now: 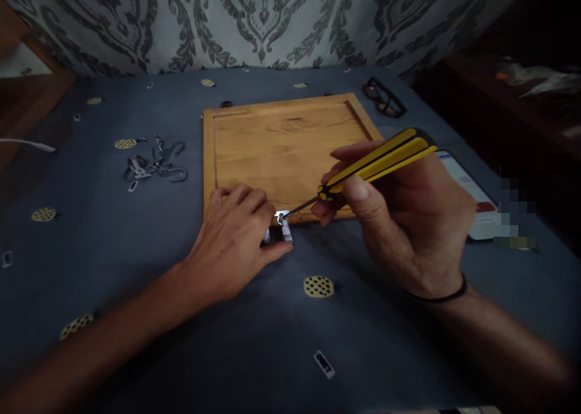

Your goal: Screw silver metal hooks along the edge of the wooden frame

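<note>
A wooden panel with a raised rim (207, 160) lies flat on the blue patterned cloth. My left hand (236, 238) rests over its near edge, fingers bent on the wood and thumb below, closed around a small shiny metal fitting (287, 229). The fitting sits at the panel's near edge, partly hidden by the fingers. In my right hand (399, 214) is a yellow and black screwdriver (376, 163), slanting down to the left. Its tip meets the fitting, at what looks like a screw.
Several metal clip-like pieces (157, 163) lie in a heap left of the panel. Dark-framed glasses (384, 97) lie beyond its far right corner. A phone (467, 190) is partly behind my right hand. A white cable (29, 143) reaches in from the left.
</note>
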A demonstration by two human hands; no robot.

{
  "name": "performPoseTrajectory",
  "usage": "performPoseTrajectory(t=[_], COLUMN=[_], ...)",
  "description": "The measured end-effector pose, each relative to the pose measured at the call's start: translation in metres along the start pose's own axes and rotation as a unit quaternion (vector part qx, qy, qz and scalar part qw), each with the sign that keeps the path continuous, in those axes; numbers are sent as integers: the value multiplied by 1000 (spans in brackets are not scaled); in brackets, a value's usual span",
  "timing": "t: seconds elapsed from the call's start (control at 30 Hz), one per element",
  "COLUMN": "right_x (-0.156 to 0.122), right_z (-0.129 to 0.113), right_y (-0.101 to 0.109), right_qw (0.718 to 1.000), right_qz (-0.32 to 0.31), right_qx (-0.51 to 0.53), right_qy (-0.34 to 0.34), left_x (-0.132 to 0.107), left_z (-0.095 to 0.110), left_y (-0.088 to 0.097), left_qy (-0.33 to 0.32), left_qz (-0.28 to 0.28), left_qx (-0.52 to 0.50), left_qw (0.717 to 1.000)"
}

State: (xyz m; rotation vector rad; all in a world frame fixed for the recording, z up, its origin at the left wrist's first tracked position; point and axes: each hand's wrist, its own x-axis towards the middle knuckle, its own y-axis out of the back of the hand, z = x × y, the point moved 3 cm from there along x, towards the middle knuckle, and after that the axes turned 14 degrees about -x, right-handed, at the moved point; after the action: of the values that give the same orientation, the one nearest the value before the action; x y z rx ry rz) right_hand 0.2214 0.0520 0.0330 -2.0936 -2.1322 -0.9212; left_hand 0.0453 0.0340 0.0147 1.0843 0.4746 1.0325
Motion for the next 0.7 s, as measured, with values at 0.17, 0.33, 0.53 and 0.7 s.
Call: performPoseTrajectory(t=[0.17, 0.33, 0.53, 0.7], right_x=[0, 0, 2, 7], right_z=[1, 2, -2, -9], right_y=[0, 1, -2, -6], right_qw=[1000, 999, 998, 999], right_qz=[-10, -11, -9, -17], right_qx=[-9, -38, 10, 34], right_qy=[8, 32, 69, 38], left_x=[0, 0, 0, 0], left_z=[0, 0, 0, -1], left_y=[0, 0, -2, -2], left_qy=[1, -3, 1, 4], left_qz=[-2, -1, 2, 1], left_qx=[-1, -4, -4, -10], left_qw=[1000, 1000, 1000, 1000])
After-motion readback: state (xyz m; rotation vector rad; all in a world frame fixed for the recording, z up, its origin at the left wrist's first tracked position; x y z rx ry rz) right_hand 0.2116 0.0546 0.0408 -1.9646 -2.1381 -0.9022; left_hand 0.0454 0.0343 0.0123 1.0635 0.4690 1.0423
